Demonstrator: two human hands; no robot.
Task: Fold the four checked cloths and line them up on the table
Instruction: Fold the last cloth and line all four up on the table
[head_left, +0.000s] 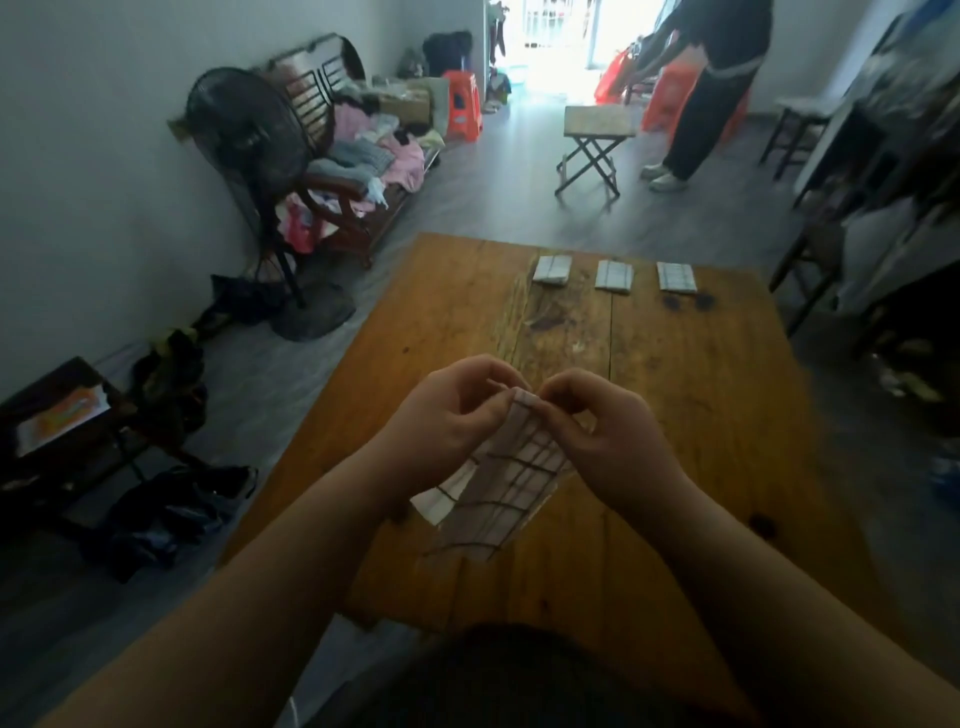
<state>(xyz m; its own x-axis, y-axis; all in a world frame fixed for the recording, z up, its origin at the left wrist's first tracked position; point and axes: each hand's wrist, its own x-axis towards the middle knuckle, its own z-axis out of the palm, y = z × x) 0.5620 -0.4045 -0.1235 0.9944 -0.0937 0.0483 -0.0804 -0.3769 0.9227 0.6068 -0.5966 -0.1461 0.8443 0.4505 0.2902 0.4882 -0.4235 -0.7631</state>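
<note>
Both hands hold one checked cloth (506, 480) above the near half of the wooden table (701, 415). My left hand (449, 410) and my right hand (597, 426) pinch its top edge close together, and the rest of the cloth hangs down towards me, partly folded. Three folded checked cloths lie in a row near the table's far edge: the left one (551, 269), the middle one (614, 276) and the right one (676, 276), with small gaps between them.
A standing fan (249, 140) and a bench piled with clothes (363, 156) stand to the left. Beyond the table are a folding stool (597, 130) and a person (711, 78) bending forward. Bags (171, 509) lie on the floor at left.
</note>
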